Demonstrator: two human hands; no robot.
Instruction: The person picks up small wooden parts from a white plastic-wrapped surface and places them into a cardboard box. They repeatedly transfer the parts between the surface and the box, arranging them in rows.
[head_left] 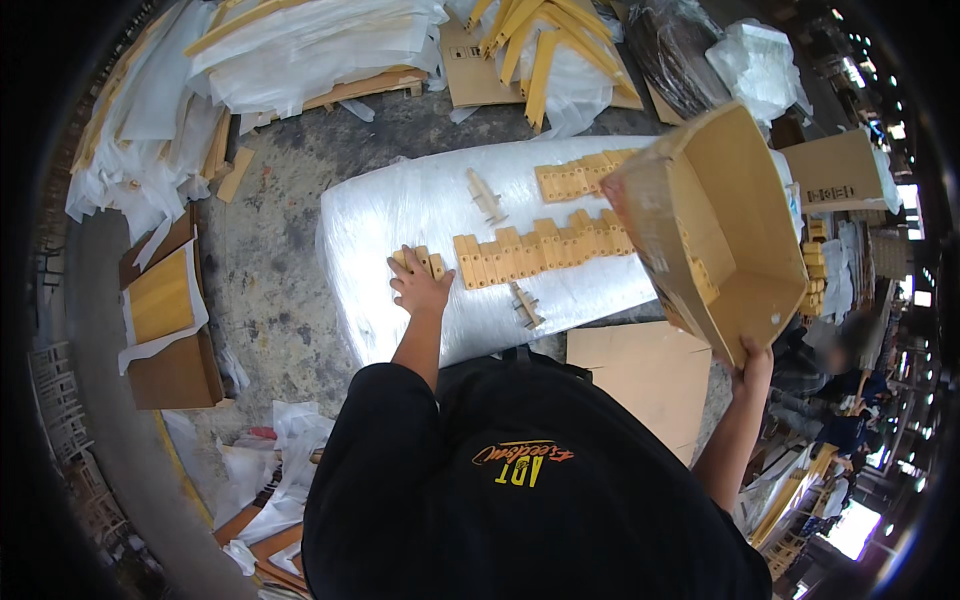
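My left hand lies with fingers spread over a short group of yellow-brown wooden blocks, touching them; its palm side is hidden. The blocks have dark holes. To the right of that hand, a long row of similar blocks stands side by side on a plastic-wrapped slab. My right hand grips the near lower edge of an open cardboard box, tilted up over the slab's right end. A few wooden blocks show inside the box.
A second block row lies farther back, partly behind the box. Two pale peg-like pieces rest on the slab, one far, one near. Flat cardboard lies at the near right. Wrapped panels are stacked behind. People are at the far right.
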